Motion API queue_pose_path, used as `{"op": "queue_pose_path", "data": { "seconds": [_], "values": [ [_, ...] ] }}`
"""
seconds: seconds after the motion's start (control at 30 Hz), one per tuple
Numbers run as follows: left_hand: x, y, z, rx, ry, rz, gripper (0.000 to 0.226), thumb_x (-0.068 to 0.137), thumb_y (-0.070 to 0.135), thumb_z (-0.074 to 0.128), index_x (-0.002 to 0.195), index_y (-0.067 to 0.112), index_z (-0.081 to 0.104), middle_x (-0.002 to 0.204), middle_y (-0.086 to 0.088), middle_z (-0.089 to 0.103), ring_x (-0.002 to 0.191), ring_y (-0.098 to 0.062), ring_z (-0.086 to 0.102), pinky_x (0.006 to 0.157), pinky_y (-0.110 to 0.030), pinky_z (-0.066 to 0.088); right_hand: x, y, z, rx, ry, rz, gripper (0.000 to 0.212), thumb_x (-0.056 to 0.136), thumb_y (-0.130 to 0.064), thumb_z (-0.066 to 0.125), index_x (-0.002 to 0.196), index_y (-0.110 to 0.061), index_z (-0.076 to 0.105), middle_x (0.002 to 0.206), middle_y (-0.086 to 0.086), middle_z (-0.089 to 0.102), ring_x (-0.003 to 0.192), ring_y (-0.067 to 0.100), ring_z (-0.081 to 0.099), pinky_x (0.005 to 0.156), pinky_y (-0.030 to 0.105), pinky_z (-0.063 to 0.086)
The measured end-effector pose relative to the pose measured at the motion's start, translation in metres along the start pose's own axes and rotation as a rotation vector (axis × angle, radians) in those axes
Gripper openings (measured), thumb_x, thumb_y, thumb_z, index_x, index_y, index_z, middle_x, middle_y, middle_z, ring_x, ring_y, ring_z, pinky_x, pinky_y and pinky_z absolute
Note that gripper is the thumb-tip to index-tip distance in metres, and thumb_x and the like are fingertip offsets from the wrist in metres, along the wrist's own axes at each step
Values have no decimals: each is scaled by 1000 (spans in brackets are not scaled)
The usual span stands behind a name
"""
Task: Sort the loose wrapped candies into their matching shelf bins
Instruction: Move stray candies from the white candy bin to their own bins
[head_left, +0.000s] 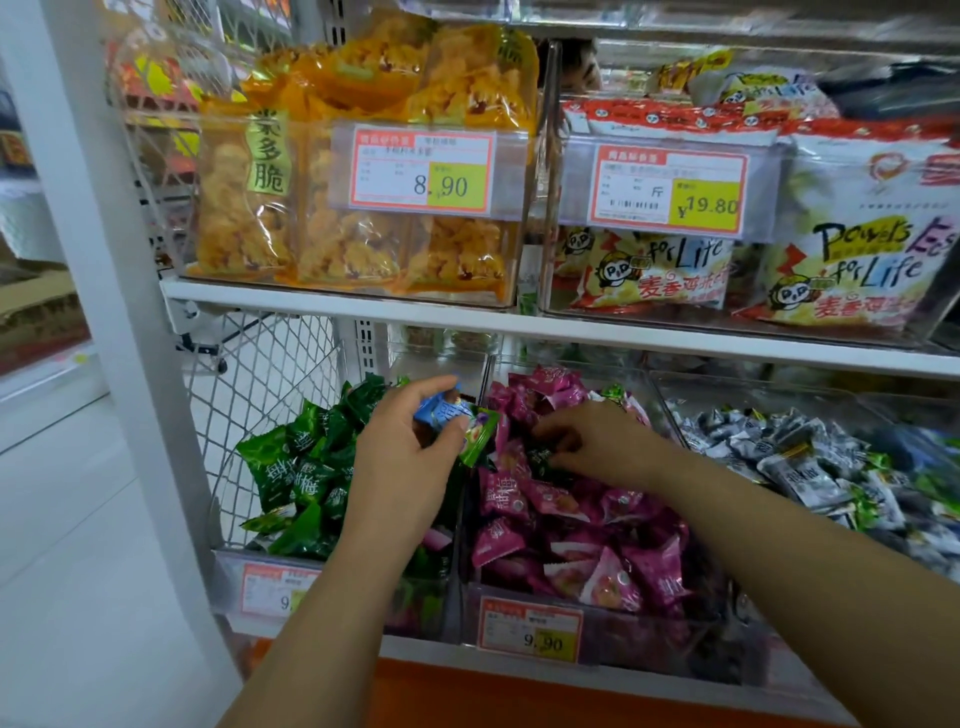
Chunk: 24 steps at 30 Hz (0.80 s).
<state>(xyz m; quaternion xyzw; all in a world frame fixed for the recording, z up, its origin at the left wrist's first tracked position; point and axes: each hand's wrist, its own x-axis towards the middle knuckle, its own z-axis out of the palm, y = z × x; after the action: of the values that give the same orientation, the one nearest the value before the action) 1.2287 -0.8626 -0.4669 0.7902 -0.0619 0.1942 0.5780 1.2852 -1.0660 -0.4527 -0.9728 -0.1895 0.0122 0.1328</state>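
Note:
Three clear bins sit on the lower shelf. The left bin holds dark green wrapped candies, the middle bin magenta candies, and the right bin silver-grey candies. My left hand hovers over the divide between the left and middle bins, shut on a blue candy and a light green candy. My right hand reaches into the middle bin, its fingertips pinching a dark green candy lying among the magenta ones.
The upper shelf carries a bin of orange snack bags and a bin of red-and-white snack bags, with price tags on the fronts. A white upright post and wire mesh panel stand at the left.

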Motion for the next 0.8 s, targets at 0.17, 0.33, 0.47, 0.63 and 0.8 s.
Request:
{"op": "queue_pose_path", "data": {
  "seconds": [0.17,0.33,0.47,0.63,0.8],
  "values": [
    [5,-6,-6,-8,33,-34,31,89,21,64,113,39,58,117,1,60,95,-16,61,75,-20,46,20,0,8,-185,-120,20,64,86,-28,67,143,-20,39,141,3,48,122,21,50,98,27,39],
    [4,-7,-17,-11,57,-41,29,89,22,64,112,39,58,109,-3,62,72,-4,56,59,-7,41,19,1,20,-257,-89,1,48,89,-27,61,135,-30,49,134,0,55,119,23,53,96,39,47],
    [1,-10,-23,0,47,-36,30,90,22,63,111,42,57,115,-3,62,93,-21,60,73,-23,47,17,8,13,-202,-42,1,38,85,-23,69,122,-23,62,128,-1,60,115,17,55,97,29,44],
    [0,-8,-26,1,44,-20,30,90,22,62,109,43,55,118,1,60,101,-14,60,75,-17,42,-1,13,4,7,103,7,29,86,-21,69,115,-19,67,120,-2,63,104,12,57,81,12,38],
    [0,-9,-25,10,53,-18,29,89,22,63,112,41,57,115,0,61,99,-16,60,72,-15,41,-24,15,-2,570,319,98,18,83,-15,70,100,-19,67,93,-3,65,76,-1,61,64,5,47]
  ]
}}
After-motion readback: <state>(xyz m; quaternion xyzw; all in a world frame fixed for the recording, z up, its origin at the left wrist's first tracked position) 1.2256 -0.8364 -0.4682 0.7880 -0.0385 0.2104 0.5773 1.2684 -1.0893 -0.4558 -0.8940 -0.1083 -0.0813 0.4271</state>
